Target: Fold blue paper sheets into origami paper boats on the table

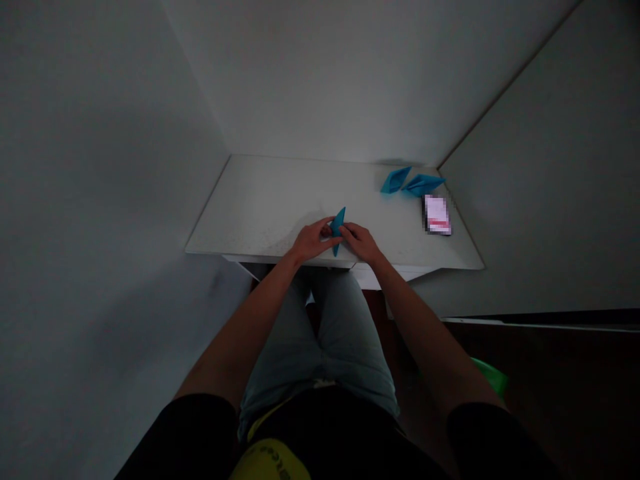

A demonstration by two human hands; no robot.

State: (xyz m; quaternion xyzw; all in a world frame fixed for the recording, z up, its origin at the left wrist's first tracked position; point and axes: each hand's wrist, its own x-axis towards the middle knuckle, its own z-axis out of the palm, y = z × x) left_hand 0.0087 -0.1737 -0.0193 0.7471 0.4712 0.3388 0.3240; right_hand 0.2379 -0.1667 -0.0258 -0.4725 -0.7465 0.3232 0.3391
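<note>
Between my two hands is a small piece of folded blue paper (339, 219), narrow and pointed at both ends, held above the front part of the white table. My left hand (313, 240) grips it from the left, its thumb across the lower part. From the right, my right hand (361, 241) pinches the same paper near its middle. The fingers cover part of the folds. At the back right of the table lie two more folded blue paper shapes, one on the left (396, 180) and another on the right (423, 185), close together.
A phone-like device with a blurred, lit screen (437, 215) lies at the right of the white table (265, 200). Walls border the table at the back and right, and another wall stands at the left. Something green (490, 377) is low on the right, partly behind my arm.
</note>
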